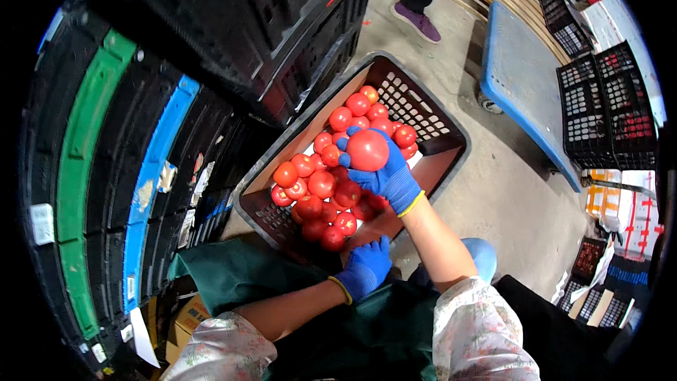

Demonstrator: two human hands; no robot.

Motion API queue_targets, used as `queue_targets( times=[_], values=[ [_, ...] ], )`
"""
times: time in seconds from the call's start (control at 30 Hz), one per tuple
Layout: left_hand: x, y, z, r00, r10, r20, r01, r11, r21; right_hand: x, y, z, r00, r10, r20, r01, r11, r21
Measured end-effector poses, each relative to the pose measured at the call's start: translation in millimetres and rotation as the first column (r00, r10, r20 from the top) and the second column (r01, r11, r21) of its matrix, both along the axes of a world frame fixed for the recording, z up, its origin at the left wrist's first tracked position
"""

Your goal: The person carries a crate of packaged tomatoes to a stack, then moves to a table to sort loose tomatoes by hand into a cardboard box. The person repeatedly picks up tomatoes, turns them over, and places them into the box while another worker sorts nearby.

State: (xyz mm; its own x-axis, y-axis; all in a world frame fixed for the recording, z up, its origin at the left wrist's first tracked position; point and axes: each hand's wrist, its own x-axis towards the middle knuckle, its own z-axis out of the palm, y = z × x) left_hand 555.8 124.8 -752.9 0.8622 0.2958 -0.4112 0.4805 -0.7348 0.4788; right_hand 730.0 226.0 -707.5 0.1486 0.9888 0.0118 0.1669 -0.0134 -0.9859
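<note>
My right hand (389, 174), in a blue knit glove with a yellow cuff, holds a large red tomato (368, 150) above a dark plastic crate (459, 140). Below it lie many loose tomatoes (321, 184) in the crate, some with pale stem scars showing. Several are heaped towards the far end, and others are in shadow close to me. My left hand (365, 269), gloved the same way, is at the crate's near side by the rim. Its fingers point towards the tomatoes, and no tomato shows in it. Whether it grips the rim I cannot tell.
Stacked black crates (222, 26) rise at the left, some with a green strip (84, 180) or a blue strip (153, 180). A blue-edged platform cart (529, 84) stands right, before mesh crates (608, 106). Beyond, a person's purple shoe (418, 22) is on the concrete floor (502, 201).
</note>
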Motion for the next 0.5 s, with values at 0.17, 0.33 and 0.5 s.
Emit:
queue_targets(
  times=[0.17, 0.33, 0.5],
  values=[
    [-11, 71, 30, 0.913, 0.376, 0.157, -0.3, 0.881, -0.365, -10, -7, 72, 0.984, -0.14, -0.114, 0.132, 0.988, -0.077],
    [-23, 137, 166, 0.436, 0.837, 0.329, -0.417, 0.512, -0.751, -18, -42, 190, 0.987, -0.138, 0.076, 0.147, 0.98, -0.133],
    [5, 137, 381, 0.755, 0.137, 0.641, 0.063, 0.958, -0.279, -60, -67, 339, -0.128, -0.678, -0.724, 0.094, 0.718, -0.689]
  ],
)
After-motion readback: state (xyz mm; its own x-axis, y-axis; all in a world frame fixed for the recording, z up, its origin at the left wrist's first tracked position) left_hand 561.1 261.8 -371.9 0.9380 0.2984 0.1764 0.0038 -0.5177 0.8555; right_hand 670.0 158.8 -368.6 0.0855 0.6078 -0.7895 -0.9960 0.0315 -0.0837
